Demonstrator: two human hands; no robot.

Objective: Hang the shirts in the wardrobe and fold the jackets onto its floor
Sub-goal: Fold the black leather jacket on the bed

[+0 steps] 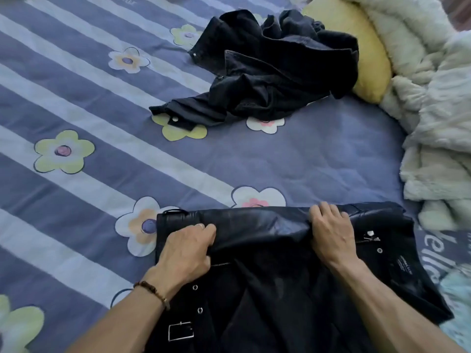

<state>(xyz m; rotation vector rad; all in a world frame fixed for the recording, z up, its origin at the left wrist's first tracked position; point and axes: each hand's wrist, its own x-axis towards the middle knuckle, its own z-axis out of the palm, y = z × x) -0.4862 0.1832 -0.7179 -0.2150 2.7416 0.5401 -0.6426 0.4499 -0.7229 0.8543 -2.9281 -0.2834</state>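
Note:
A black leather jacket [262,225] with a buckle, eyelets and zips lies spread on the bed at the near edge. My left hand [187,248] grips a fold of its leather on the left side. My right hand [331,233] grips the same fold further right, fingers curled over the top edge. A second dark jacket [270,70] lies crumpled further up the bed, apart from both hands.
The bed is covered by a purple striped sheet [102,123] with flower prints. A yellow pillow [367,47] and a fluffy cream blanket [438,123] pile along the right side. A pale blue fluffy cloth [458,301] sits at the near right.

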